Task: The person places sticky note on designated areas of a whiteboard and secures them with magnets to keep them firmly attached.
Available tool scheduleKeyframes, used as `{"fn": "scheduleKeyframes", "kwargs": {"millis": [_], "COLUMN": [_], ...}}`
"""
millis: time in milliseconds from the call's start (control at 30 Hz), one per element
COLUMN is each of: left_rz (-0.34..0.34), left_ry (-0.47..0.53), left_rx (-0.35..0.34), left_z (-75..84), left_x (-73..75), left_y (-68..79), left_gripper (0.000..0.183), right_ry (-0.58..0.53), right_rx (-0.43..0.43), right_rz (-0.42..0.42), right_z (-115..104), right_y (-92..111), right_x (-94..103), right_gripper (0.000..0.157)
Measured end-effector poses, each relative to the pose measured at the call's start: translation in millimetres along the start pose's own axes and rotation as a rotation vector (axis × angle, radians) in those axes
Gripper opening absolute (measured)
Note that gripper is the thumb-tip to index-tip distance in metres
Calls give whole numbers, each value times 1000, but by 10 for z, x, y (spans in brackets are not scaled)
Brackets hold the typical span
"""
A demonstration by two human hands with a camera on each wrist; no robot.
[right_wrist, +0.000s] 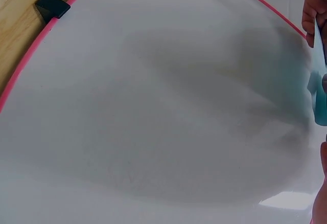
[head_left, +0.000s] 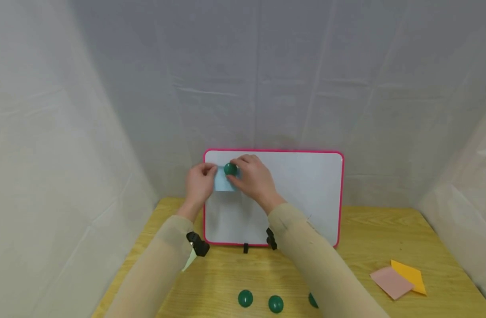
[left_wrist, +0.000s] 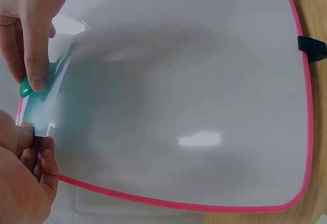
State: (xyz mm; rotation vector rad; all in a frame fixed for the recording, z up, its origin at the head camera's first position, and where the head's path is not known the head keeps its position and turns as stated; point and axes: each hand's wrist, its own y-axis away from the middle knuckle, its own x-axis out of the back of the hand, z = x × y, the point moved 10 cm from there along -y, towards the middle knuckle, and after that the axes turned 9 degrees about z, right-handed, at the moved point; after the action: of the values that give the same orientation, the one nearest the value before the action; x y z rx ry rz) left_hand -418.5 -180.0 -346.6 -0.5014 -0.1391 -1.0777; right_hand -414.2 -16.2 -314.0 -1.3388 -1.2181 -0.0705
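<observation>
A whiteboard (head_left: 298,194) with a pink rim stands upright on the wooden table. Near its upper left corner is a light blue paper note (head_left: 224,183). My left hand (head_left: 199,183) pinches the note's left edge between thumb and fingers. In my right hand (head_left: 254,176) a round green magnet (head_left: 229,168) is held between thumb and fingers, over the upper part of the note. The left wrist view shows the blue note (left_wrist: 43,106) standing off the board's surface at its lower edge, with the green magnet (left_wrist: 25,87) at its upper side.
Green magnets (head_left: 245,298) lie on the table (head_left: 223,269) near the front, one partly behind the right sleeve. A pink note (head_left: 392,282) overlaps an orange note (head_left: 411,276) at the right. A pale green note (head_left: 189,259) shows beside the left sleeve. Black clips (head_left: 245,248) sit at the board's bottom edge.
</observation>
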Motion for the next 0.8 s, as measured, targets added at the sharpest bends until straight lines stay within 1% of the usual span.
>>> {"fn": "scheduleKeyframes", "kwargs": {"millis": [200, 433, 633, 800], "left_rz": [12, 12, 20, 13], "left_ry": [-11, -34, -21, -12], "left_rx": [9, -6, -8, 16], "left_z": [15, 65, 83, 77], "left_x": [-2, -9, -8, -11], "left_y": [-39, -51, -71, -73], "left_gripper": [26, 27, 26, 27], "right_ry": [20, 30, 30, 44], "right_rx": [13, 30, 13, -5], "right_rz": [-4, 2, 0, -14], "right_z": [-13, -20, -11, -11], "right_y": [-23, -42, -56, -67], "right_x": [-10, -10, -4, -19], "right_gripper": [46, 45, 45, 46]}}
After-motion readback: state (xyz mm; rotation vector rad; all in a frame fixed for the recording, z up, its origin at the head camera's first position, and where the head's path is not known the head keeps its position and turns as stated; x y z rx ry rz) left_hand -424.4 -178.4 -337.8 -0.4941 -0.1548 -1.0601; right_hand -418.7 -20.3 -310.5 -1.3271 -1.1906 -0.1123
